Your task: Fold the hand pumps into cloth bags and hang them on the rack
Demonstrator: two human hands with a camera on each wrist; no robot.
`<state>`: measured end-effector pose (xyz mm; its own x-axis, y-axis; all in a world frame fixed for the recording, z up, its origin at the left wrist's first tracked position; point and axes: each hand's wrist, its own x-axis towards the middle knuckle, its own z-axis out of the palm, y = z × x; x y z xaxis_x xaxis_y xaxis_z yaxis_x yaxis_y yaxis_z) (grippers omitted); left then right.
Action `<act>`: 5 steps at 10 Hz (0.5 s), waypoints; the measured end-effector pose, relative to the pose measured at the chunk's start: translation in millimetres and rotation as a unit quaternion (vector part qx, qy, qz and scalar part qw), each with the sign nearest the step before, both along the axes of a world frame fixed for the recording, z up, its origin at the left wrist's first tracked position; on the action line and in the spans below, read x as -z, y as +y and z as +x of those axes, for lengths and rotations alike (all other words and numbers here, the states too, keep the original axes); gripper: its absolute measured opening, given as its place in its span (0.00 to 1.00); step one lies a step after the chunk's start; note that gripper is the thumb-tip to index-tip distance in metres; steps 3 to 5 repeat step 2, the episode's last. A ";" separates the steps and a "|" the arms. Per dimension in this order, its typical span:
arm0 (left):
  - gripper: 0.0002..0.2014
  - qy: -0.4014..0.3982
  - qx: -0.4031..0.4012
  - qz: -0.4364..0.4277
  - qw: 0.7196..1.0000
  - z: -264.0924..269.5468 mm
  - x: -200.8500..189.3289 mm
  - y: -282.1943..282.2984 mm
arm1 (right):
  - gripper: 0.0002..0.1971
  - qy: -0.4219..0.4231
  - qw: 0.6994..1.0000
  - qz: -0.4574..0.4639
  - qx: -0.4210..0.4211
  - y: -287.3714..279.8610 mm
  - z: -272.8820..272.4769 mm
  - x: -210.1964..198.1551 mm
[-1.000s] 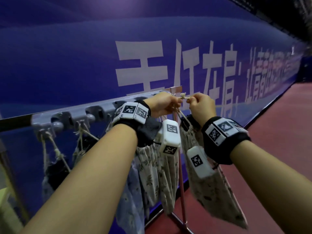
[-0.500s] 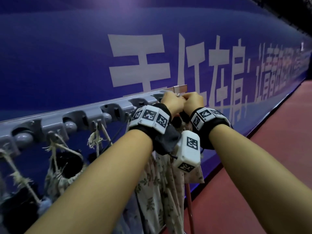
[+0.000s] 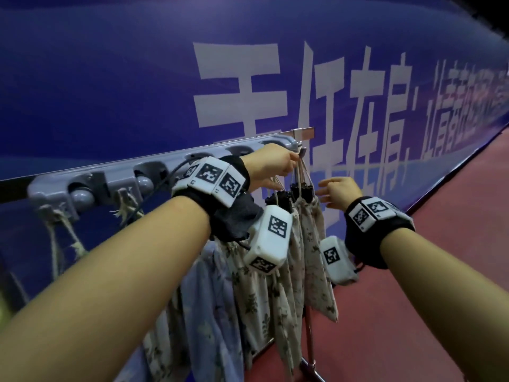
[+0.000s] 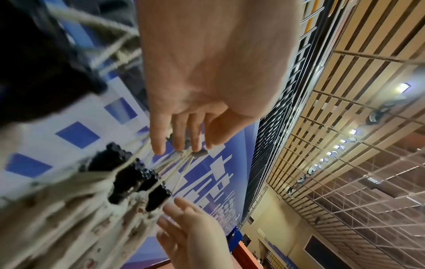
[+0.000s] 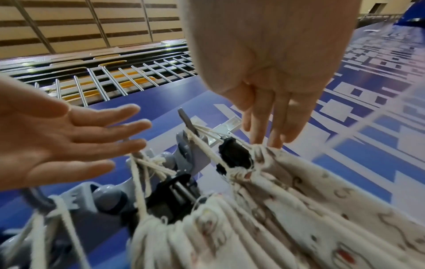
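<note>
The grey hook rack (image 3: 121,175) runs along the blue wall, with several floral cloth bags hanging from it. The rightmost bag (image 3: 314,249) (image 5: 299,191) hangs by its cords (image 5: 207,147) from the end hook (image 5: 187,122). A black pump top (image 5: 234,154) (image 4: 158,196) pokes out of its gathered mouth. My left hand (image 3: 292,161) (image 4: 184,147) is at the end hook with straight fingers against the cords. My right hand (image 3: 325,188) (image 5: 264,138) is open beside the bag's top, fingertips at the gathered cloth, holding nothing.
The blue banner wall (image 3: 137,78) with white characters stands right behind the rack. Red floor (image 3: 440,216) stretches to the right. The rack's metal post (image 3: 309,340) drops below the bags. More bags and frayed cords (image 3: 124,208) hang further left.
Both hands were bunched together at the end hook with the cord. Now the right hand has let go and drawn back to the right, the left has opened, and the bag hangs free.
</note>
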<state>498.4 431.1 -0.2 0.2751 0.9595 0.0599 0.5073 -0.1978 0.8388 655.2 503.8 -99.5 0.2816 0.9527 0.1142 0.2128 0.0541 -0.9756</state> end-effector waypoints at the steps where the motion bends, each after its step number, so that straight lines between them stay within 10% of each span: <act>1: 0.18 -0.011 0.002 0.025 1.000 -24.5 -4.4 -16.7 | 0.13 0.011 0.999 -0.018 0.024 -14.1 6.5 8.4; 5: 0.13 -0.021 -0.025 0.050 0.998 -45.9 -8.7 -32.8 | 0.13 0.019 1.000 -0.019 0.013 -34.5 1.9 4.6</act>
